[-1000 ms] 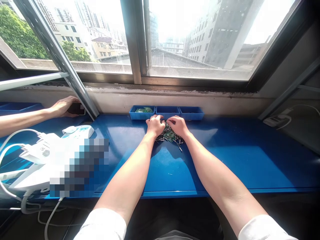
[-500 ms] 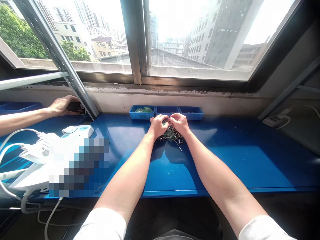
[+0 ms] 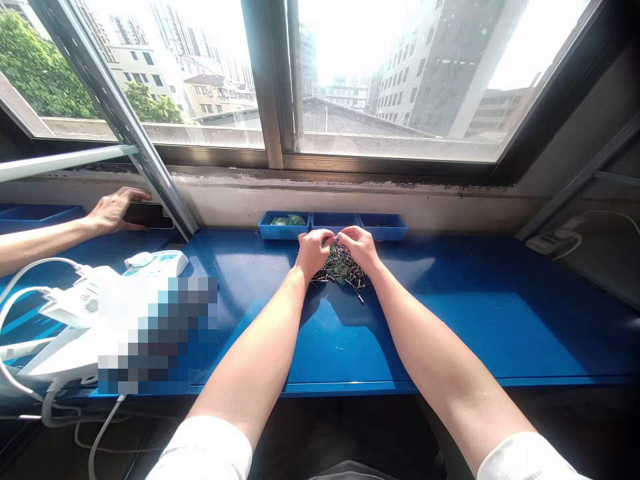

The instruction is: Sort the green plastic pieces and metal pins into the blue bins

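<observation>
Nearest, we see our two white sleeves [image 3: 210, 443] and the front of a glossy blue tabletop [image 3: 345, 353]. On our left, white plug adapters [image 3: 83, 297] with pale cables sit close to a white plastic power strip [image 3: 167, 265]. Ahead of us, one thin dark pin-like piece with a bright tip [image 3: 360, 297] pokes out of a small heap of slender metallic pieces and green bits [image 3: 339, 270], which lies on the tabletop between our hands. Our left hand [image 3: 315, 252] is at the heap's left side, fingers bent inward; our right hand [image 3: 359, 248] curls in from the right, its fingertips just beside the left's over the far part of the heap. We cannot tell how far either hand is open or whether it pinches a piece. Just beyond stand three rectangular blue plastic bins in a row, the left one [image 3: 284, 233] holding green pieces. Further left, a co-worker's hand [image 3: 110, 212] is at a dark flat object [image 3: 156, 217] near a slanting metal post [image 3: 160, 183]. Behind, a dark-framed window [image 3: 270, 100] shows trees and pale buildings.
</observation>
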Demonstrator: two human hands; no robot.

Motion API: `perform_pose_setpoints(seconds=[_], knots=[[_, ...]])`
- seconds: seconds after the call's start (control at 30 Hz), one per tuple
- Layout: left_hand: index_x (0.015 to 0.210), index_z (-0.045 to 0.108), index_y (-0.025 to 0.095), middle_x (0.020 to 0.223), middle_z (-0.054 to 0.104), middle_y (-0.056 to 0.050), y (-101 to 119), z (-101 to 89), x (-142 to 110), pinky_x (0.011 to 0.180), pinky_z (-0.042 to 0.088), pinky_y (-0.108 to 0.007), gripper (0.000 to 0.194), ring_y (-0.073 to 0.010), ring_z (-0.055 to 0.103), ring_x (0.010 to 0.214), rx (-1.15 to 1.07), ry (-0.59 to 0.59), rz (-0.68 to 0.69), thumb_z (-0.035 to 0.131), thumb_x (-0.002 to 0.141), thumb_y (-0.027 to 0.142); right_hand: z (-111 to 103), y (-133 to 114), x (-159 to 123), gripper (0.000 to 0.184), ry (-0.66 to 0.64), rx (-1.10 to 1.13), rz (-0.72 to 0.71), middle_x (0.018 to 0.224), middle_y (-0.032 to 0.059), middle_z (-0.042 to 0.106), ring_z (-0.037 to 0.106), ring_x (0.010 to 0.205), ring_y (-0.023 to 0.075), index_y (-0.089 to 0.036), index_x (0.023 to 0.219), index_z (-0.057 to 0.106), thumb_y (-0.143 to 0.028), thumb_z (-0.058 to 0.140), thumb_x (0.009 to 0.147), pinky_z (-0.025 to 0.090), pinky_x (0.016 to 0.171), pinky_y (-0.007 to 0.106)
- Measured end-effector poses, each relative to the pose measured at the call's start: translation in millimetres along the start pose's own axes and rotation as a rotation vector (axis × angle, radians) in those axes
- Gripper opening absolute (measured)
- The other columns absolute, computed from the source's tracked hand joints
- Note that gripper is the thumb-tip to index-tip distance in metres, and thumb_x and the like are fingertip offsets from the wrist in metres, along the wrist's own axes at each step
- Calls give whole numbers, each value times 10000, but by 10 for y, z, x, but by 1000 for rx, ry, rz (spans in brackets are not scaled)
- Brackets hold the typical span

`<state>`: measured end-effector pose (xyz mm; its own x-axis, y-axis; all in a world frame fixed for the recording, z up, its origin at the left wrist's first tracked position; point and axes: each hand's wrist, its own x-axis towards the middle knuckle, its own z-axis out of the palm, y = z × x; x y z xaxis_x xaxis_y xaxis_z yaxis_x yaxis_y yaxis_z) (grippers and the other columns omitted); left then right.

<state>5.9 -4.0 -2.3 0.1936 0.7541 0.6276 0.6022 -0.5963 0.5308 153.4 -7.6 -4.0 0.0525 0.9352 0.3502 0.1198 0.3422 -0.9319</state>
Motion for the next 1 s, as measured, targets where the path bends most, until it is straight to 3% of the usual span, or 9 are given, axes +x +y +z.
perform_pose_setpoints(seconds=[0.17,0.33,0.5,0.63,0.77,1.0], knots=[[901,690,220,905,716,-24,-1,-7,-4,865,415,-300,236,-181,622,916,15,-43,-49,458,865,246,-11,-35,-29,287,-74,75,-19,738,9,666,540,584,118,-196,802,652,-430,675,638,416,532,246],[893,674,241,944,705,-22,19,13,0,915,368,-336,280,-194,598,989,84,-76,-113,401,899,306,-27,-30,-22,275,-61,70,6,728,17,676,538,565,124,-193,820,678,-405,655,647,394,499,245],[1052,608,231,1128,648,-57,-1,7,19,951,332,-394,318,-228,533,1114,127,70,-269,358,916,370,-71,-1,23,236,96,-41,-60,819,29,696,613,728,166,-191,822,678,-361,601,678,486,666,290],[1007,604,226,1083,651,-66,-67,5,30,943,338,-407,293,-235,539,1087,140,146,-393,356,905,346,-164,47,81,244,298,-263,-92,884,39,701,613,805,188,-188,864,682,-298,553,688,487,790,336],[965,609,230,1053,658,-63,-109,17,31,931,346,-417,254,-238,550,1062,143,153,-423,384,878,310,-275,112,148,348,447,-425,-67,953,38,697,582,896,217,-189,979,668,-246,534,663,458,868,370],[970,613,223,1065,657,-61,-99,13,27,940,354,-412,248,-237,553,1070,158,121,-414,402,845,258,-395,147,203,576,415,-576,84,1150,41,632,414,1169,281,-210,1225,568,-243,535,650,377,985,425]])
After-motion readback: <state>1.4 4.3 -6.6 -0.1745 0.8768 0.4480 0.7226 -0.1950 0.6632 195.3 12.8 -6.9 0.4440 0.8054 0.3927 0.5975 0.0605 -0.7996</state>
